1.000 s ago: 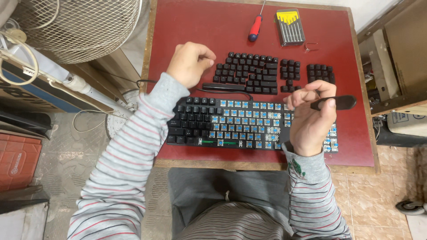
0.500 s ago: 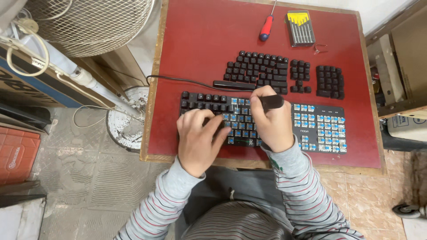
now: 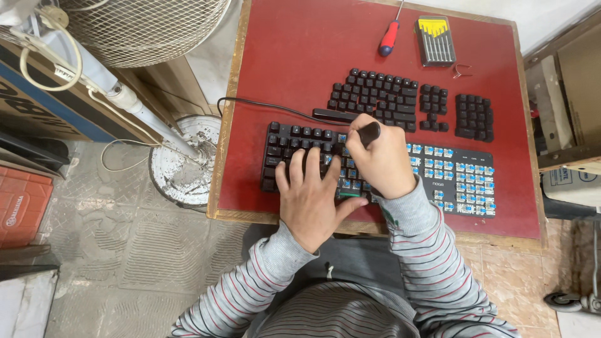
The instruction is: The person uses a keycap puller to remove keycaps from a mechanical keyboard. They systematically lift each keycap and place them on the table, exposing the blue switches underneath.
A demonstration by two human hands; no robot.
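Head view: the right hand [image 3: 380,164] is fisted around a dark tool handle [image 3: 369,133], whose tip points down and left of the fist onto the keyboard [image 3: 463,175], at the border between capped and bare switches. The left hand [image 3: 311,199] lies flat with fingers spread, empty, just left of the fist and touching the keyboard's black keys [image 3: 294,141]. The keyboard's long axis runs left to right, straight under both hands. The bare blue switches [image 3: 460,188] stretch away to the right of the fist (the right hand is the nearer one). Beyond the fist, farther up the red table [image 3: 282,56], lie the removed keycaps [image 3: 382,97], a screwdriver [image 3: 389,37] and a bit case [image 3: 436,40].
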